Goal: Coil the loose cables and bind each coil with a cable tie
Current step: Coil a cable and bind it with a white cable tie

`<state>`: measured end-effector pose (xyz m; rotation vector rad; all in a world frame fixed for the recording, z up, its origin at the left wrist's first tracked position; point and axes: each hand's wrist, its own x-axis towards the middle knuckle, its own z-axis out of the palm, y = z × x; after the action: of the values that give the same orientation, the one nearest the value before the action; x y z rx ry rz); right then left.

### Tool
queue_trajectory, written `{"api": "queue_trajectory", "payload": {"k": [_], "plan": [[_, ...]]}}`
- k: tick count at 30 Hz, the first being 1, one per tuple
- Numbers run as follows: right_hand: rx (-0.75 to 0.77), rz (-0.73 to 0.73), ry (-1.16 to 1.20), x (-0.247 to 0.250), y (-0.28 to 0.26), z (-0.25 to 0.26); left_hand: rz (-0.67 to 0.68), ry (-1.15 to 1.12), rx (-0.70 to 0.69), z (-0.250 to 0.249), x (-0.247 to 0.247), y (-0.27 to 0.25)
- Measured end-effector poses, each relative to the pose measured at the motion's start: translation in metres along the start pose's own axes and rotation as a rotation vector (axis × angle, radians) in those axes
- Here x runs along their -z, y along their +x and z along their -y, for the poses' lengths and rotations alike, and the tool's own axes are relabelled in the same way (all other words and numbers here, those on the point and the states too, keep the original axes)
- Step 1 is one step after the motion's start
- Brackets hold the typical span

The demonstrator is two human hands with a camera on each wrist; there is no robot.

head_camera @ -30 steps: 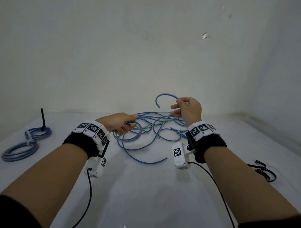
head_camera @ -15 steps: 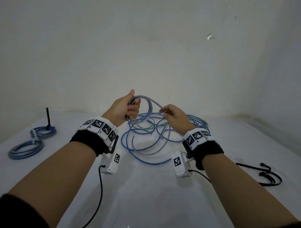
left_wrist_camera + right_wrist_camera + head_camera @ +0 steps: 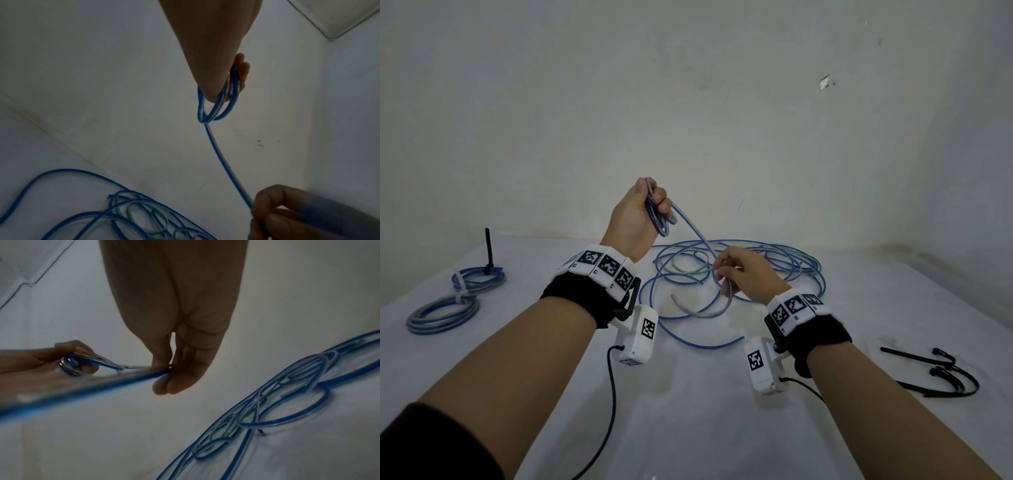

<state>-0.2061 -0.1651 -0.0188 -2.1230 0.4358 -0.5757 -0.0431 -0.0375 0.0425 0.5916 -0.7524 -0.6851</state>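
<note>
My left hand [image 3: 642, 212] is raised above the table and grips a small coil of blue-and-white cable [image 3: 659, 216] [image 3: 218, 105]. One strand of that cable [image 3: 697, 234] [image 3: 224, 164] runs down and right to my right hand [image 3: 739, 274], which pinches it between thumb and fingers [image 3: 164, 369]. Past the pinch the cable's grey free end [image 3: 709, 313] curls down to the table. A loose tangle of blue, white and green cables [image 3: 756, 260] [image 3: 277, 402] lies on the white table [image 3: 688, 411] behind and beneath my hands.
Two bound coils [image 3: 479, 277] [image 3: 443, 313] lie at the far left, the farther one with a black tie end standing up [image 3: 489, 250]. Several black cable ties [image 3: 941, 370] lie at the right. A white wall [image 3: 688, 102] rises behind the table.
My left hand rose from table height with the coil, whose loops have drawn in small. My right hand dropped from beside it to lower right, sliding down the strand.
</note>
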Motion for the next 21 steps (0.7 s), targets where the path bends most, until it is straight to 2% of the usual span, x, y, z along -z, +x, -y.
{"api": "queue_trajectory", "payload": {"k": [4,9,13,17,21], "plan": [[-0.083,0.187,0.228,-0.003,-0.005,0.008,-0.069,0.026,-0.039,0.005,0.002,0.001],[-0.07,0.236,0.328,0.0,-0.009,0.009,-0.132,0.059,-0.045,0.003,0.002,0.0],[-0.059,0.152,0.506,-0.012,-0.005,0.016,-0.12,0.171,-0.002,0.02,-0.015,-0.011],[-0.071,-0.037,0.502,-0.022,-0.003,0.025,-0.094,0.17,0.071,0.033,-0.023,-0.02],[-0.097,-0.129,0.401,-0.03,-0.004,0.024,-0.105,0.27,0.126,0.04,-0.025,-0.022]]}}
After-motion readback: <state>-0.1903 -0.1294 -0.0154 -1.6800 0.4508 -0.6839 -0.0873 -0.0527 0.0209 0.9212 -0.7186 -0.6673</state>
